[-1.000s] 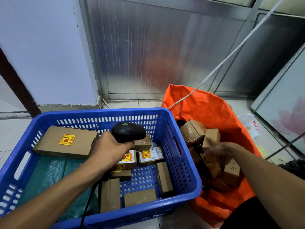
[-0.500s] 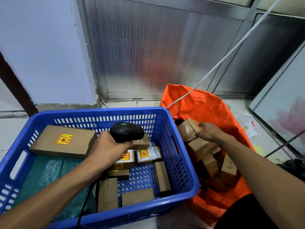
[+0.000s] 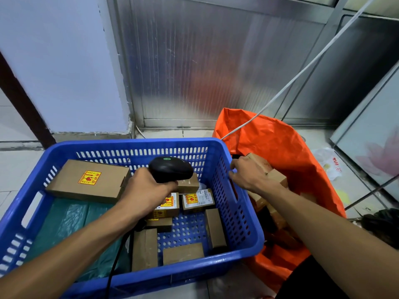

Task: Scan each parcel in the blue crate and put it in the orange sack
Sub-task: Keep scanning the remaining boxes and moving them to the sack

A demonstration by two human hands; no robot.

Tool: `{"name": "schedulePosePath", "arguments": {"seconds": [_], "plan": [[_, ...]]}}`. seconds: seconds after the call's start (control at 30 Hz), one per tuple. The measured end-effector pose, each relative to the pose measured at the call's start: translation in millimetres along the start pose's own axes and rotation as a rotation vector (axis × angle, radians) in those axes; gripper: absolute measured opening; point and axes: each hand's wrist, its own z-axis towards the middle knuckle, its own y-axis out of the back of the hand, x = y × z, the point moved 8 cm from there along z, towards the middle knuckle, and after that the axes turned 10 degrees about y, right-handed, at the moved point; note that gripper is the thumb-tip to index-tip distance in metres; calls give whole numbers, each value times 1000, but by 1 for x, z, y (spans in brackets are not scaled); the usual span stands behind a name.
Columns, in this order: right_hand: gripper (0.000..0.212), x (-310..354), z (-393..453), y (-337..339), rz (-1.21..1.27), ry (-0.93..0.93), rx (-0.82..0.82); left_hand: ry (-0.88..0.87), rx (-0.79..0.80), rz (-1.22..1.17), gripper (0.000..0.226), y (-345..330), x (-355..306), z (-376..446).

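A blue crate [image 3: 195, 275] stands on the floor, holding a large cardboard box [image 3: 86, 180] with a yellow sticker, a green plastic mailer [image 3: 62, 225] and several small cardboard parcels [image 3: 197, 198]. My left hand [image 3: 144, 190] grips a black corded scanner [image 3: 170, 169] above the small parcels. Beside the crate on the right, an orange sack [image 3: 280, 143] lies open with several parcels [image 3: 278, 180] inside. My right hand [image 3: 250, 175] hovers over the crate's right rim, fingers relaxed and holding nothing.
A white cable [image 3: 302, 70] runs from the sack's mouth up to the right. Ribbed metal wall panels stand behind. A glass panel [image 3: 371, 147] with a pink flower leans at the right, and a white plastic bag [image 3: 328, 165] lies on the floor.
My right hand let go of a parcel in the sack and moved left and up to the crate's right rim. The left hand kept hold of the scanner in place.
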Motion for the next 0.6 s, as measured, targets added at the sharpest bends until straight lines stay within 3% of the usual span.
{"name": "schedulePosePath", "arguments": {"seconds": [0.2, 0.47, 0.53, 0.6], "plan": [[23, 21, 5, -48, 104, 66, 132, -11, 15, -20, 15, 2, -2, -1], [24, 25, -8, -130, 199, -86, 314, -38, 26, -39, 14, 3, -4, 1], [13, 26, -15, -148, 204, -164, 367, -39, 25, -41, 13, 4, -4, 1], [32, 24, -25, -166, 205, -241, 436, -40, 21, -45, 11, 6, -5, 2]]}}
